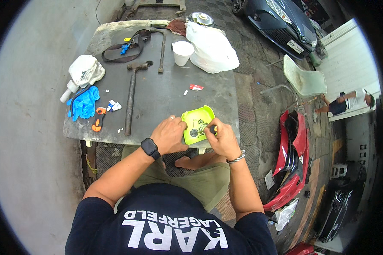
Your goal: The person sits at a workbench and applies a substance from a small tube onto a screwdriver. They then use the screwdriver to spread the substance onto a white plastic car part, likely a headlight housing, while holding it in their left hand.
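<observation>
The green tray is at the near edge of the worktop, right in front of the person. Its long way seems to run away from the person, with a small slant, but it is nearly square. The left hand is at its left side, with the fingers bent around the edge to hold it. The right hand is at the right side, with its fingers curled tight around a black and yellow handle. That handle points left, over the inside of the tray, so both hands are about as near as each other. A small round dark thing lies in the tray, left of the handle. I cannot tell if the two touch. The hammer lies farther off, to the left.
</observation>
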Action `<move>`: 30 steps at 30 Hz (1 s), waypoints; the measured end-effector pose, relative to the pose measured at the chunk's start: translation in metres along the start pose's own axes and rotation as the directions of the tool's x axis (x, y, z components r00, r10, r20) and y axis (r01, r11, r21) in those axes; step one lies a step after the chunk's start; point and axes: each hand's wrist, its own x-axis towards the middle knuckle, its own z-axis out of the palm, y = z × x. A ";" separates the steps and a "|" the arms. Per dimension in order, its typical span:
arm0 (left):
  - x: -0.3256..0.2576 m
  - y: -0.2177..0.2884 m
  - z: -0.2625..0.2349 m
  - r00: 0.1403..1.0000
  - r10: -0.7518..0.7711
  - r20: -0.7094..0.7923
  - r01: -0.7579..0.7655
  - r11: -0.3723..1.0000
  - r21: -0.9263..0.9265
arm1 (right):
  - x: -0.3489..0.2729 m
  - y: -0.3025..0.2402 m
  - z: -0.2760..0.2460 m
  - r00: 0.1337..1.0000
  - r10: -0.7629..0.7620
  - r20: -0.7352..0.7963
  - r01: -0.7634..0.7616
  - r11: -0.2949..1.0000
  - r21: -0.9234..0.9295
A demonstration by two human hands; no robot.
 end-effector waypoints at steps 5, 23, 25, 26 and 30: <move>0.000 0.000 0.001 1.000 -0.002 0.008 0.002 1.000 0.004 | -0.001 0.000 0.006 0.998 -0.044 0.042 0.042 0.998 0.041; -0.001 0.004 -0.002 1.000 0.017 -0.026 -0.017 1.000 -0.001 | -0.004 0.005 0.002 0.997 -0.051 -0.058 0.051 0.999 -0.003; 0.000 0.003 0.001 0.999 0.037 -0.037 -0.037 0.999 0.004 | -0.001 0.007 0.008 0.993 -0.025 -0.113 0.021 0.999 -0.036; 0.001 0.004 0.001 0.999 0.026 -0.023 -0.026 1.000 0.006 | -0.002 0.005 0.009 0.997 -0.032 -0.072 0.030 0.999 -0.021; -0.002 0.000 0.000 1.000 0.014 -0.018 -0.014 1.000 0.011 | -0.002 0.000 0.003 0.999 0.013 0.052 -0.016 0.999 0.051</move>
